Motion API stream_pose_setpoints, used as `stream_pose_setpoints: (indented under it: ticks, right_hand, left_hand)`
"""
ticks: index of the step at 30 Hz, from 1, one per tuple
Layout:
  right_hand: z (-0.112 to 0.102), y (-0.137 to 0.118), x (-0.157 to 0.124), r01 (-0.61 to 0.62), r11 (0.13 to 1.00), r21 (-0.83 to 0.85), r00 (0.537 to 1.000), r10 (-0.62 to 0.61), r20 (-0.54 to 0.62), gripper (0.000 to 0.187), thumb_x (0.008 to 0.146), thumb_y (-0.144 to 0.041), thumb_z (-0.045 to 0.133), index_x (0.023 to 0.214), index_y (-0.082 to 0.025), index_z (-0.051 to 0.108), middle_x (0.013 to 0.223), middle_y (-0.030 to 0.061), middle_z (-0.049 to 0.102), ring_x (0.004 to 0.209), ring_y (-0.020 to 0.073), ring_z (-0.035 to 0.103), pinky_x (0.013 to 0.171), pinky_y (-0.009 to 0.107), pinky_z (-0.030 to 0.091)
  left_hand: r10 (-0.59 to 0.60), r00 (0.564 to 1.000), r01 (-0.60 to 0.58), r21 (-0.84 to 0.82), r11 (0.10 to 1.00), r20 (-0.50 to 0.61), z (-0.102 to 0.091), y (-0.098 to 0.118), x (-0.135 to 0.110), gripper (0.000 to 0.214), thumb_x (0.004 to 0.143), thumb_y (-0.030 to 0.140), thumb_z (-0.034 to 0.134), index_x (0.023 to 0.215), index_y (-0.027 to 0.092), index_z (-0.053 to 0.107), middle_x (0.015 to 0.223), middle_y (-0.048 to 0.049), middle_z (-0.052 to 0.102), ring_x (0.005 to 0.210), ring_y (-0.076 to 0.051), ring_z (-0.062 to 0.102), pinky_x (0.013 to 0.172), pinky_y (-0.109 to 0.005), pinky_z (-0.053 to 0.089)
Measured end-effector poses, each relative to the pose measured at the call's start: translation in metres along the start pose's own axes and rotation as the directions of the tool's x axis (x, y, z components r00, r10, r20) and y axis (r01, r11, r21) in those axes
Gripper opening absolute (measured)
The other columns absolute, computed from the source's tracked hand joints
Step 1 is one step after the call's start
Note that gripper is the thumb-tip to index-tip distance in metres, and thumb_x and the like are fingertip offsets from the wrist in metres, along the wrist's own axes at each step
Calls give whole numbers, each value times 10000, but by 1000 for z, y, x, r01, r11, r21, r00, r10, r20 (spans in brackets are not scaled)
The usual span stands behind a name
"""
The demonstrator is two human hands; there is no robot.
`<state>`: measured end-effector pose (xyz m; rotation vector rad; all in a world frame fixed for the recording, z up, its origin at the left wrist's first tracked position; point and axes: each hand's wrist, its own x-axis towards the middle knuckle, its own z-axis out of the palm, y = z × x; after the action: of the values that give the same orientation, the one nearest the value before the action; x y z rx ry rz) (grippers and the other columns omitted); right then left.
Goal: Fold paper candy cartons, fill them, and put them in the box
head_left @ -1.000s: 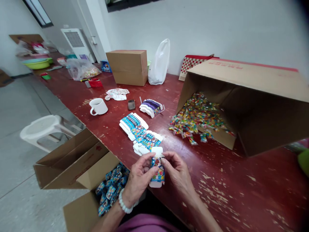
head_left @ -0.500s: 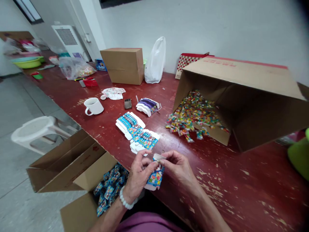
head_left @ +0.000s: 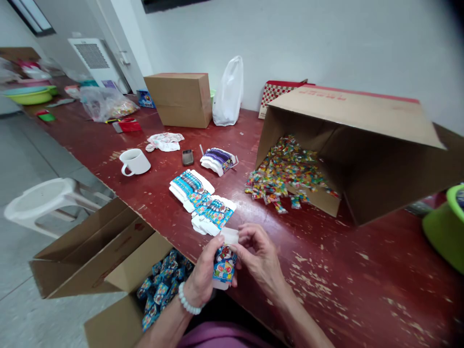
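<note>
A small blue printed candy box (head_left: 224,265) is held upright over the table's front edge, with white flaps showing at its top and bottom. My left hand (head_left: 206,266) is wrapped round its left side, the thumb near the top. My right hand (head_left: 259,251) pinches the box's upper right edge by the top flap. Just beyond my hands lie fanned stacks of flat blue boxes (head_left: 215,211). Farther right, small clear packets of colourful candy (head_left: 286,169) spill out of a large cardboard carton (head_left: 337,116) lying on its side.
Below the table's left edge, an open carton (head_left: 116,314) holds many blue boxes (head_left: 163,282). A white mug (head_left: 137,162), a dark phone-like device (head_left: 187,157) and purple flat boxes (head_left: 218,160) stand on the red table (head_left: 326,270). A white stool (head_left: 39,200) is at left.
The box has turned more upright, and my left hand has shifted from its top edge to wrap its left side. The top flap now stands up. The view has swung slightly right.
</note>
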<state>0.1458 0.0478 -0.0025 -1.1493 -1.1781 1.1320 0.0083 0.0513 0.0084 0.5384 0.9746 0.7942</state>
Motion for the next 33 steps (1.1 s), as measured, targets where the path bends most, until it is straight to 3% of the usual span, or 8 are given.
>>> stream_pose_setpoints:
  ticks: [2, 5, 10, 14, 19, 24, 30, 33]
  right_hand:
    - [0, -1, -1, 27, 999, -21, 999, -27, 29, 178, 826, -369, 691, 796, -203, 634, 1033, 45, 579, 476, 59, 543, 431, 231, 469]
    - [2, 0, -2, -58, 996, 61, 997, 55, 56, 220, 820, -385, 697, 756, -188, 624, 900, 24, 602, 460, 66, 542, 410, 216, 446]
    - [1, 0, 5, -142, 970, 196, 989, 131, 66, 336, 786, -362, 739, 1063, -236, 598, 815, -31, 605, 430, 54, 517, 383, 176, 425]
    - [-8, -10, 9, -41, 999, 32, 986, 35, 165, 159, 859, -348, 659, 822, -193, 662, 913, 19, 624, 437, 53, 548, 394, 193, 441]
    - [-15, -21, 8, 192, 966, -175, 962, -149, 230, 102, 859, -301, 654, 861, -213, 705, 889, 42, 620, 708, 140, 621, 547, 223, 520]
    - [-13, -19, 7, 32, 978, -204, 986, 2, 167, 87, 829, -268, 662, 849, -196, 706, 846, 21, 629, 511, 76, 555, 456, 195, 475]
    - [-10, -14, 12, -233, 969, 82, 952, 210, 223, 176, 830, -339, 660, 836, -163, 663, 708, 11, 664, 420, 103, 566, 376, 209, 443]
    - [-9, -14, 12, -223, 969, 109, 958, 197, 208, 187, 832, -351, 668, 829, -164, 662, 703, 9, 661, 419, 102, 560, 380, 215, 445]
  left_hand:
    - [13, 1000, -13, -8, 1000, -8, 1, -1, 1, 484, 880, 542, 474, 1019, 104, 625, 654, -57, 683, 390, -148, 579, 357, -233, 447]
    - [31, 1000, -31, -3, 1000, 1, 3, -3, 1, 483, 879, 540, 487, 1066, 113, 612, 650, -45, 676, 384, -144, 572, 352, -230, 449]
    - [46, 999, -47, 32, 998, 17, 6, -3, 1, 486, 881, 539, 501, 1158, 148, 578, 639, -23, 656, 404, -153, 590, 371, -234, 467]
    - [52, 996, -52, -1, 999, 77, 7, 2, 0, 557, 904, 589, 420, 1289, 194, 503, 694, -25, 660, 412, -155, 592, 383, -250, 469]
    - [48, 998, -50, 57, 997, 36, 6, 3, 0, 559, 894, 595, 449, 1286, 202, 516, 684, -15, 651, 432, -162, 601, 380, -242, 460]
    - [40, 998, -44, 93, 995, 47, 9, -4, 2, 626, 906, 646, 346, 1281, 176, 521, 612, -14, 632, 400, -159, 577, 372, -232, 434]
    - [63, 996, -73, 191, 979, 59, 7, -7, 3, 724, 878, 719, 293, 1131, 123, 617, 614, -47, 641, 418, -134, 562, 396, -213, 429]
    - [68, 996, -78, 222, 972, 53, 3, -7, 2, 719, 877, 716, 310, 1045, 108, 655, 606, -55, 638, 428, -131, 561, 404, -211, 433]
